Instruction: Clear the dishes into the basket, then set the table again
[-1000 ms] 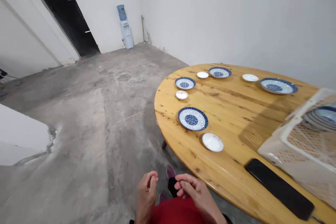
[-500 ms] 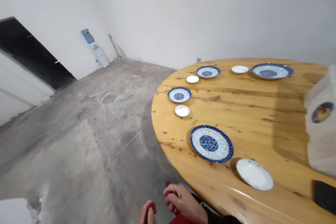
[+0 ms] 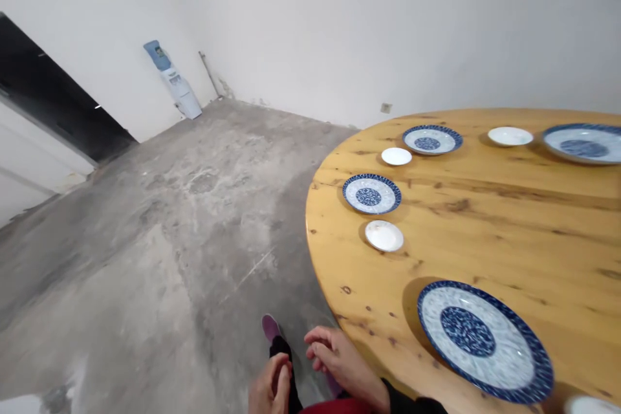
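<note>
My left hand [image 3: 270, 388] and my right hand [image 3: 339, 362] hang low at the bottom of the view, just off the edge of a round wooden table [image 3: 485, 220]. Both have their fingers curled loosely, and I see nothing in them. The nearest thing is a large blue-patterned plate [image 3: 484, 337] on the table to the right of my right hand. Farther along the rim lie a small white saucer [image 3: 384, 235] and a smaller blue plate [image 3: 371, 193].
More dishes ring the far edge: a white saucer [image 3: 396, 156], a blue plate [image 3: 431, 139], another white saucer [image 3: 510, 136] and a blue plate [image 3: 585, 143]. A bare concrete floor [image 3: 160, 239] stretches left. A water dispenser [image 3: 173, 79] stands by the wall near a dark doorway [image 3: 43, 103].
The view has swung left and closer along the table's edge; the white basket and the black phone have left the frame. My hands stay low and curled, a little nearer the table.
</note>
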`<state>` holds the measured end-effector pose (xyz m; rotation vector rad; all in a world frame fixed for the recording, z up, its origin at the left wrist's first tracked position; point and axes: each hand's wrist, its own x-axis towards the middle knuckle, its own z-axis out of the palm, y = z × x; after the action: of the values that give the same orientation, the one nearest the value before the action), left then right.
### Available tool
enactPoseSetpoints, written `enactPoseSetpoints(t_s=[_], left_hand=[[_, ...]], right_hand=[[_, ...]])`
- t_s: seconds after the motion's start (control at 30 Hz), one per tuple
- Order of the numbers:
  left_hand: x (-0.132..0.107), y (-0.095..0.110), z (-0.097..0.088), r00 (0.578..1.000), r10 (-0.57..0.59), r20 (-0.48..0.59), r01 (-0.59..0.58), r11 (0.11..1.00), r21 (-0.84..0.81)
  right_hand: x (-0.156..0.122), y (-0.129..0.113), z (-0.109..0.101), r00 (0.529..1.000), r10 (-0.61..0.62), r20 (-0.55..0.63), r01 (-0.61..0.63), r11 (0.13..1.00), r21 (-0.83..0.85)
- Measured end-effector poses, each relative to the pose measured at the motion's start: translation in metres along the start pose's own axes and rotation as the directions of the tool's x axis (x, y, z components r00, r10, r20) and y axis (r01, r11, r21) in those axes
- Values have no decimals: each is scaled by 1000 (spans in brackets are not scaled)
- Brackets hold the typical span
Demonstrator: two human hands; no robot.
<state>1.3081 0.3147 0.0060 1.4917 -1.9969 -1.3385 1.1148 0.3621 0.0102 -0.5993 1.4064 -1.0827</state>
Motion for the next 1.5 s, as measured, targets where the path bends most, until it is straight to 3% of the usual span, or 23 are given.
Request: enactPoseSetpoints(t_s=[0.13,0.27,0.4,0.5,0.6,0.77,0.9,0.97,1.03,1.13,1.23,1.37,1.5], left_hand=[[73,5,-22,976,140,164,-152,986,66],[157,14,-67,913,282,295,-320,943,90],[235,25,-120,913,283,293,-316,946,73],[286,30,-148,924,261,278,-284,958,45],[328,36,-157,921,260,291,-281,959,29],[381,59,-147,860,301,413,-334,943,7],[428,79,-138,786,360,503,-388,920,-51],[460,85,-137,807,353,473,-376,925,-48],[497,89,-138,858,316,405,-337,941,-22],[557,100,-143,929,214,303,-226,974,5],[611,117,-146,966,108,234,-113,994,8],[666,149,-131,970,86,229,-89,996,3],[707,186,-96,908,136,395,-156,988,19]], right_hand=[[50,-6,19,995,13,-95,-6,997,76],[110,-36,50,991,17,-130,-4,994,105],[166,-83,74,977,-51,-205,65,996,64],[200,-109,83,953,-107,-282,114,993,11],[228,-124,87,939,-94,-331,100,995,2],[272,-148,84,931,-87,-356,97,995,9],[320,-176,69,928,-148,-342,144,989,-37],[351,-192,56,933,-153,-327,144,988,-52],[385,-208,40,937,-141,-319,125,990,-70],[435,-238,10,941,-118,-317,95,992,-89],[477,-271,-26,942,-129,-309,109,991,-80],[509,-305,-74,915,-152,-374,110,985,-132],[521,-317,-112,875,-131,-465,104,991,-83]])
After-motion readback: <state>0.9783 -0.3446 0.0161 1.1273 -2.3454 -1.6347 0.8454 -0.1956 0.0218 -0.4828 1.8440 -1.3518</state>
